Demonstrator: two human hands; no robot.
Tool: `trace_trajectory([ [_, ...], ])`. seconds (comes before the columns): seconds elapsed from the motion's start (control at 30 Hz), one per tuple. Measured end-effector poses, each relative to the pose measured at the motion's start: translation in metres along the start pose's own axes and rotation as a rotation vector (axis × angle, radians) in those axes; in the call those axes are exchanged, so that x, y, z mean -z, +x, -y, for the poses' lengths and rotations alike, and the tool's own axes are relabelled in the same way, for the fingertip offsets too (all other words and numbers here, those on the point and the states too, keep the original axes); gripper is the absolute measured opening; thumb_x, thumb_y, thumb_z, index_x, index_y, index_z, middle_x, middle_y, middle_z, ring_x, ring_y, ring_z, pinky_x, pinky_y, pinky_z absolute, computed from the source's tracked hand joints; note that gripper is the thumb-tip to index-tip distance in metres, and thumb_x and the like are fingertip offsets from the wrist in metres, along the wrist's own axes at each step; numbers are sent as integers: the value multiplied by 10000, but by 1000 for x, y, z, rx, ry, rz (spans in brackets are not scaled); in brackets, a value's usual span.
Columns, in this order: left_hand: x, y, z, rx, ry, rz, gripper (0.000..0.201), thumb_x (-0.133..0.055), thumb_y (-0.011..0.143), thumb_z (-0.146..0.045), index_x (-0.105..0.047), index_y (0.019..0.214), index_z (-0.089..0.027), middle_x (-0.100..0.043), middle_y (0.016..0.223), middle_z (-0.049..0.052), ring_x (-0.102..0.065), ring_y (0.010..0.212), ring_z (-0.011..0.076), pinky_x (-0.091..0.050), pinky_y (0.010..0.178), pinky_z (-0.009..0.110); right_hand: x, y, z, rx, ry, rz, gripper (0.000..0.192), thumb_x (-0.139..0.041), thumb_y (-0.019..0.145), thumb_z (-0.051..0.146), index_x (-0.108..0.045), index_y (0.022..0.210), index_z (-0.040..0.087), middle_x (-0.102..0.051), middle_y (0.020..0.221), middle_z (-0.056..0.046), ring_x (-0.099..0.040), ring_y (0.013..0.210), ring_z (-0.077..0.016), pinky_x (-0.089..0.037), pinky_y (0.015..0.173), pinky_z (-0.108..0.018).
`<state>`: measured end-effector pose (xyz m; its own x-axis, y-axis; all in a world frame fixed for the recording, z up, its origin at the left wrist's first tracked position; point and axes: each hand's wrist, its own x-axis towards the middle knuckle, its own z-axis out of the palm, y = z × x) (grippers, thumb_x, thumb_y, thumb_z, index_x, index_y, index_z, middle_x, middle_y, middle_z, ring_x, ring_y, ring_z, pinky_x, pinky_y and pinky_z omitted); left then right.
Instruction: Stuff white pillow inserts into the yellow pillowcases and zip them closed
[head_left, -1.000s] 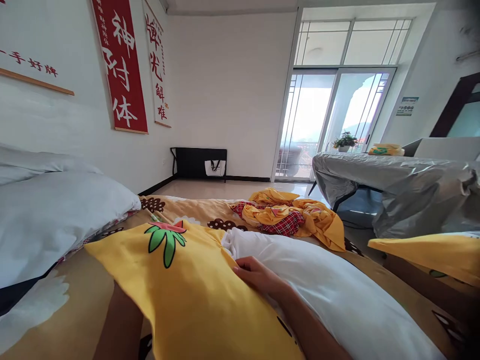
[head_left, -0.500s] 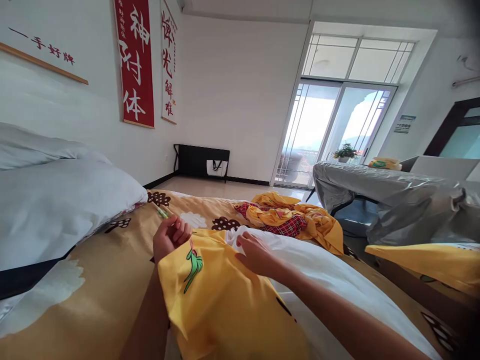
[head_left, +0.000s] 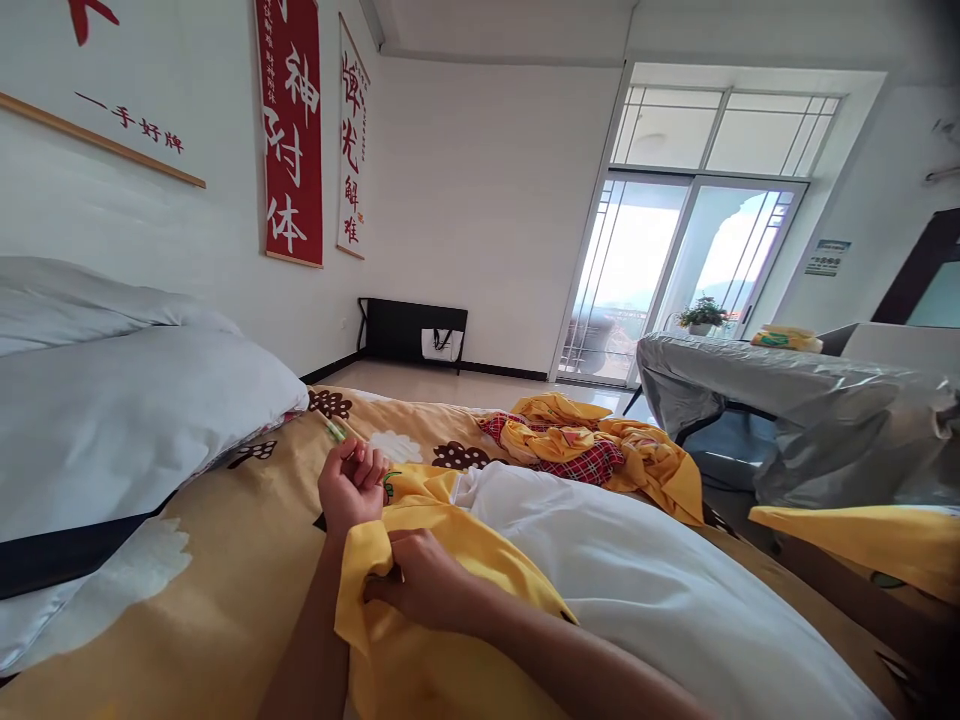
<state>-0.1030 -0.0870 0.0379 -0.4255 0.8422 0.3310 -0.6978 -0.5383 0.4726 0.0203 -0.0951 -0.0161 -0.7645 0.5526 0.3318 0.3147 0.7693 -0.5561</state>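
Note:
A yellow pillowcase [head_left: 442, 660] with a green print lies over the near side of a plump white pillow [head_left: 645, 560] on the bed. My left hand [head_left: 354, 488] is closed at the pillowcase's far left edge, its fingers curled inward. My right hand [head_left: 424, 580] pinches a folded edge of the same pillowcase, just below my left wrist. The cloth hides part of the right fingertips. A small pale green and white thing [head_left: 337, 430] shows just beyond the left fingers; I cannot tell what it is.
The bed has a tan patterned sheet [head_left: 247, 560]. White pillows [head_left: 150, 420] are piled left. Crumpled yellow and red plaid cloth [head_left: 577, 455] lies on the far side. Another yellow cloth [head_left: 870, 540] shows at right, before a plastic-covered table [head_left: 720, 375].
My right hand has moved left and down from the pillow's far end to the pillowcase edge, which is now folded over. The left hand stays curled. The view has shifted slightly.

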Motion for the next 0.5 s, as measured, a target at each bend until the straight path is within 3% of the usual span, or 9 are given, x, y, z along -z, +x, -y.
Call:
trace_trajectory([
  [0.07,2,-1,-7,-16,114,6,266,-583,673,-244,-391,501,-180,-268,391,-78,-228,364,52,-224,396,207,19,-1,-4,3,21,-48,89,-680,713,170,-602,671,174,-587,687,31,-469,592,-85,-349,554,-194],
  [0.13,3,-6,-15,-51,374,43,240,-596,689,-248,-430,532,-176,-319,436,-71,-259,400,55,-208,400,199,46,0,-7,-48,46,-182,42,-642,729,166,-613,699,169,-587,707,18,-474,613,-95,-362,571,-205],
  [0.2,-1,-14,-21,-58,704,157,217,-592,725,-270,-485,563,-174,-365,461,-62,-307,427,63,-235,416,192,75,3,-7,-107,65,-323,36,-623,740,198,-619,729,164,-586,699,9,-480,619,-110,-380,578,-220],
  [0.3,-15,-31,-21,-38,1070,397,167,-552,789,-308,-607,697,-179,-535,585,-18,-486,560,113,-354,509,207,106,7,1,-90,82,-410,97,-604,764,260,-620,751,165,-599,698,-2,-513,648,-135,-419,612,-250],
  [0.4,-27,-44,-9,-66,1197,470,176,-521,801,-277,-664,853,-190,-656,767,23,-586,711,173,-419,604,247,118,7,17,-8,38,-408,117,-565,799,260,-630,754,174,-626,740,-14,-552,711,-150,-447,659,-261],
  [0.5,-24,-43,5,-77,1092,386,179,-588,709,-238,-684,854,-194,-699,818,41,-622,782,218,-469,720,299,119,4,29,63,-1,-377,151,-520,831,230,-664,838,186,-668,833,-30,-587,785,-157,-464,722,-275],
])
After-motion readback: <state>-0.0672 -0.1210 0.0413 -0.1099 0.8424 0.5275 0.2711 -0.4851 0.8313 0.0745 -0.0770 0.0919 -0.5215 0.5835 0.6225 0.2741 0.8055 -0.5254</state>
